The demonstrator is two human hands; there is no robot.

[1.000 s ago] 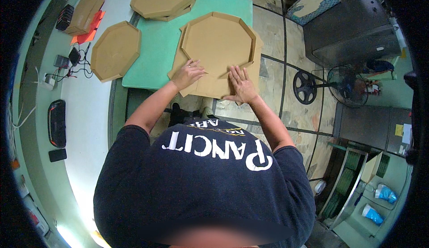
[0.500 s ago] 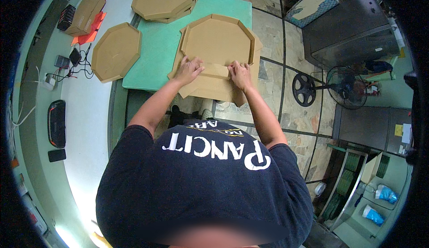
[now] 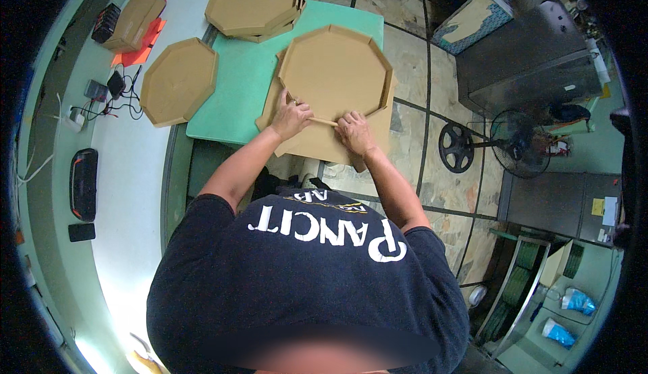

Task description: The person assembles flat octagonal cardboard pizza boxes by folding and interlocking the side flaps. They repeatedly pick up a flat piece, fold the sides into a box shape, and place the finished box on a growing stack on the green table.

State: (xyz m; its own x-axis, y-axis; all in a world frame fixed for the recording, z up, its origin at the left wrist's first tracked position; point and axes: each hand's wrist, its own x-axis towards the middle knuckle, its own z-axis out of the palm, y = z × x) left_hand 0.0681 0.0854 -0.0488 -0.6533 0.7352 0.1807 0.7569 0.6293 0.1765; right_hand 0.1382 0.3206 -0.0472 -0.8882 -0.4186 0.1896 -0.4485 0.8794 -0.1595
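Tiled floor [image 3: 407, 138] was shown in the head view to the right of a green counter [image 3: 239, 94], on which an octagonal cardboard tray [image 3: 335, 70] was set. Between the left hand [image 3: 291, 118] and right hand [image 3: 355, 132], the near flap [image 3: 323, 122], seen as a broad strip half a second earlier, had been turned to a narrow edge; that side could be judged nearly upright. By each grip, fingers were closed on this fold. Another tray [image 3: 179, 82] was laid mostly over a white counter [image 3: 128, 192]; stacked trays [image 3: 253, 3] were placed farther off. Rightward, a fan [image 3: 520, 145] and dark cabinet [image 3: 530, 64] were seen.
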